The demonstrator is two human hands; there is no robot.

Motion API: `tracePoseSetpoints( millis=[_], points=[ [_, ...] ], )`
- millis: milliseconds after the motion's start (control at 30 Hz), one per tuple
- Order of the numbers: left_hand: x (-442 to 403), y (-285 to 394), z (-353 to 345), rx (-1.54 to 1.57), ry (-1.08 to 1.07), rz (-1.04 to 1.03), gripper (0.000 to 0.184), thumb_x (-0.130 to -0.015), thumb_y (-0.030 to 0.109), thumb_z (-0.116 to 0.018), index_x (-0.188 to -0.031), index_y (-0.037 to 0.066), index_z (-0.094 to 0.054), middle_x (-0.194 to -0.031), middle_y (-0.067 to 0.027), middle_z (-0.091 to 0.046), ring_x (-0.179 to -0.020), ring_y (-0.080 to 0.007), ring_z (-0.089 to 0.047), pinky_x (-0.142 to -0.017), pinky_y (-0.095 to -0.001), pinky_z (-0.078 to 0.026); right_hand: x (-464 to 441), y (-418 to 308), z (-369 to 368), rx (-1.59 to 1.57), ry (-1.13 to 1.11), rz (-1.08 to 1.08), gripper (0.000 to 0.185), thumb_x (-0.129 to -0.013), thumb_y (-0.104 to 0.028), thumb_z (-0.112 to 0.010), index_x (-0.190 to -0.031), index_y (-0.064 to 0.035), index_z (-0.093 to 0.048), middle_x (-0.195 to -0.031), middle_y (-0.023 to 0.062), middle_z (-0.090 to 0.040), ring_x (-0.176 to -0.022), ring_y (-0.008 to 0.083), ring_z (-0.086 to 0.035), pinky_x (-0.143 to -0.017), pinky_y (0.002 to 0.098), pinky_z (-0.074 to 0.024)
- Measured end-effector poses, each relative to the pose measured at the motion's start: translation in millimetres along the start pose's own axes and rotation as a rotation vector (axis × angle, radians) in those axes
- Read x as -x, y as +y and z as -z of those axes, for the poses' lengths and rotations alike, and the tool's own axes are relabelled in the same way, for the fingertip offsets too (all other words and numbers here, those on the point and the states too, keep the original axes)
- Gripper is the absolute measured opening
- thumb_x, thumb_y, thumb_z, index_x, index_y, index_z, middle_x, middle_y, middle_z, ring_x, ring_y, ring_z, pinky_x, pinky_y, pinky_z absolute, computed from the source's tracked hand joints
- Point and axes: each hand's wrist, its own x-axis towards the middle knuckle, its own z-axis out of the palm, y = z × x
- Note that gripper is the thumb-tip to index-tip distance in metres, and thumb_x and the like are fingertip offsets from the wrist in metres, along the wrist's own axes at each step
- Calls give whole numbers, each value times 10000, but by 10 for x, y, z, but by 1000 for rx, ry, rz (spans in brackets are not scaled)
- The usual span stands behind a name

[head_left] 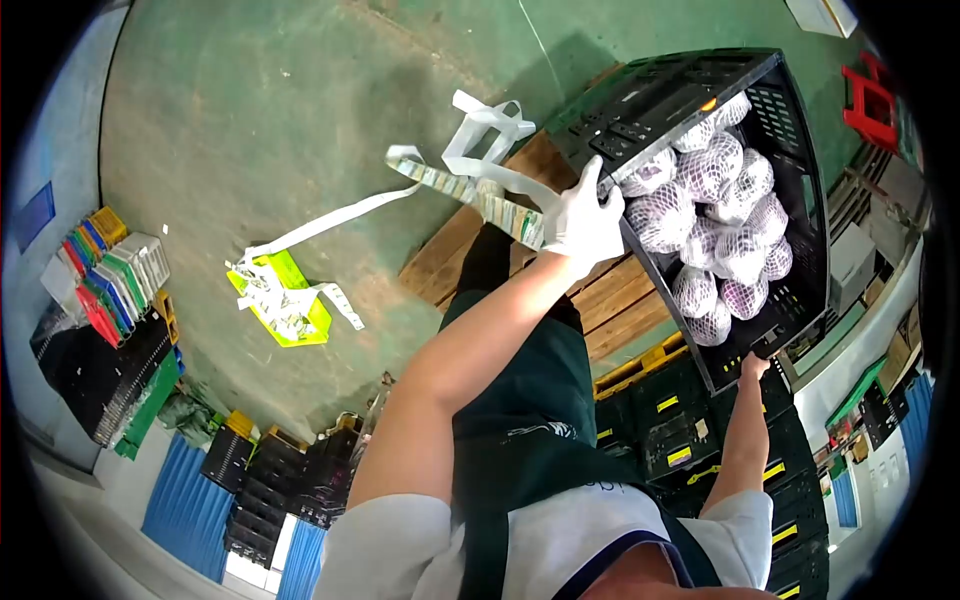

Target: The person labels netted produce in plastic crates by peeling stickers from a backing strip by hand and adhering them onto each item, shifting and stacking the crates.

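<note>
Holding rounded mesh bags, a perforated plastic crate is clamped by 2 hands (left gloved).

Diffuse light brightens the green floor, leaving a soft shadow beyond the crate. The gloved left hand looks nearly washed out. Black borders round the view; the left wall bends.

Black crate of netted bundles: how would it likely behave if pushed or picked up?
The black crate is probably stiff, since its walls look straight. It is likely heavy as loaded, with many netted bundles inside. The bundles look rounded, and bare crate shows beside them, so they may roll or shift if it tips.
</note>
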Motion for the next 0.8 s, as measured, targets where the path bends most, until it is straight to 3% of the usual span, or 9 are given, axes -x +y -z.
tracePoseSetpoints(
  millis=[100,267,333,433,533,600,667,700,800],
  points=[
    [-68,-54,-101,-8,64,-26,470,-855,277,-580,-1283,126,-459,-996,-245,-610,-746,-384,-635,-667,-444,-506,-66,-145,5,-298,-34,-281,483,-748,-171,-657,-1153,57,-525,-1138,202,-600,-1027,349,-601,-863,398,-487],
    [-130,27,-40,57,-106,80,503,-863,283,-585,-1319,156,-416,-865,-202,-614,-712,-351,-627,-648,-428,-489,-351,106,-115,33,91,-201,623,-685,-265,-758,-1188,21,-524,-1102,155,-619,-973,286,-614,-857,410,-477],
    [-111,77,49,55,-141,102,520,-864,296,-590,-1331,160,-406,-862,-198,-612,-709,-345,-623,-645,-428,-485,-299,119,-141,152,105,-186,461,-802,-275,-637,-1148,21,-571,-1092,140,-643,-1023,265,-610,-847,414,-471],
    [-130,-251,-53,480,-131,72,543,-913,359,-545,-1363,105,-379,-895,-140,-615,-735,-228,-618,-677,-359,-489,-666,340,-194,1132,-254,373,391,-856,-239,-532,-1160,7,-528,-1080,138,-641,-1035,287,-607,-834,404,-460],
    [-404,-826,-339,1033,177,163,560,-961,454,-430,-1299,6,-443,-789,-20,-559,-715,-81,-542,-653,-267,-456,-715,285,-134,1479,-312,562,272,-885,-242,-474,-1062,-129,-646,-1085,111,-660,-1033,275,-623,-774,414,-468],
    [-781,-1252,-269,934,-197,714,660,-929,571,-405,-1218,-13,-513,-699,2,-512,-642,-81,-498,-611,-231,-411,-450,273,57,1603,-340,552,272,-888,-243,-469,-1023,-189,-699,-1080,96,-671,-1024,268,-632,-738,424,-472],
    [-1216,-1425,-615,860,-104,806,701,-883,653,-415,-1104,10,-588,-666,33,-480,-606,-82,-451,-574,-214,-368,8,-54,160,1684,-352,496,259,-876,-237,-492,-1027,-197,-699,-1064,88,-675,-1009,269,-637,-715,434,-469],
    [-1582,-2061,-1236,1111,-53,641,446,-903,534,-504,-899,92,-561,-553,27,-459,-446,-94,-405,-443,-252,-305,94,-224,121,1447,-291,368,249,-860,-242,-522,-1064,-163,-639,-1081,114,-655,-1017,290,-626,-740,437,-471],
    [-1995,-2009,-1393,947,-202,632,367,-880,460,-579,-729,126,-564,-561,29,-469,-437,-109,-402,-413,-278,-283,297,-286,205,761,-116,6,441,-809,-255,-611,-1176,-62,-461,-1133,191,-595,-1040,352,-594,-815,448,-475]
  ],
)
